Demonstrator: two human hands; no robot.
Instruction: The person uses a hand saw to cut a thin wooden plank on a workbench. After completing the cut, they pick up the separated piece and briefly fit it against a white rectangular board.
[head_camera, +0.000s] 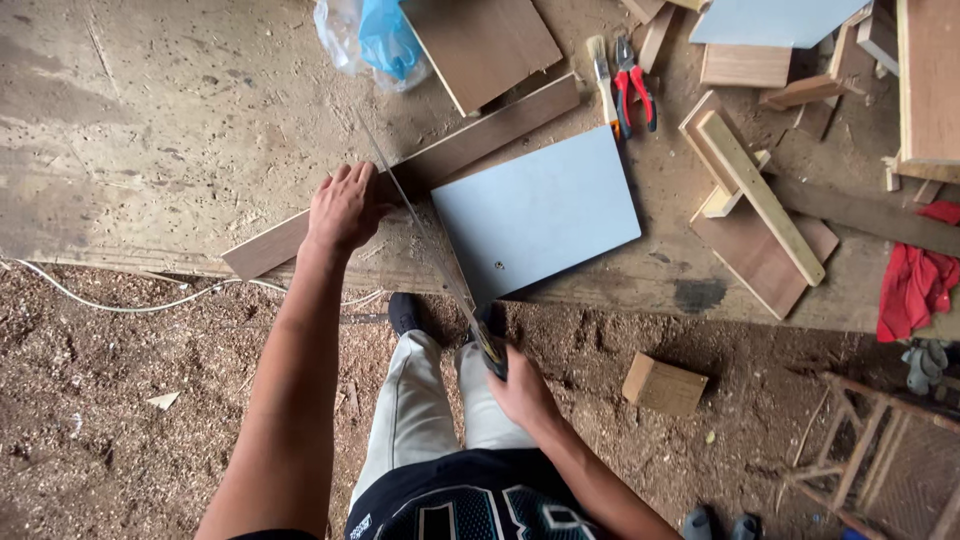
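Head view, looking down at a dusty workbench (150, 120) and a sawdust-covered floor (110, 400). The left hand (345, 208) is spread flat, fingers wide, pressing on a long brown board (480, 135) that lies diagonally across the bench, likely to pin it so it can't slide. The right hand (520, 390) is closed around the dark handle of a handsaw (430, 235), held low by the bench edge. The saw's thin blade runs up and away from the handle, crossing the board just beside the left hand's fingers; the angle suits a cut across the board's width. Whether the teeth are biting into the wood can't be told.

A pale grey panel (540, 210) lies flat just right of the blade, partly over the bench edge, touching or nearly touching the board. Above it are a paintbrush (603, 75) and red-handled pliers (634, 85), side by side, within reach but off the cutting line. A clear plastic bag (370, 40) with something blue inside sits at the top. Wood offcuts (760, 215) are stacked to the right, a red cloth (915, 280) at the far right. A small wooden block (664, 385) lies on the floor, and a white cable (130, 300) trails along the bench foot. The person's legs in light trousers (415, 410) stand close to the bench edge.
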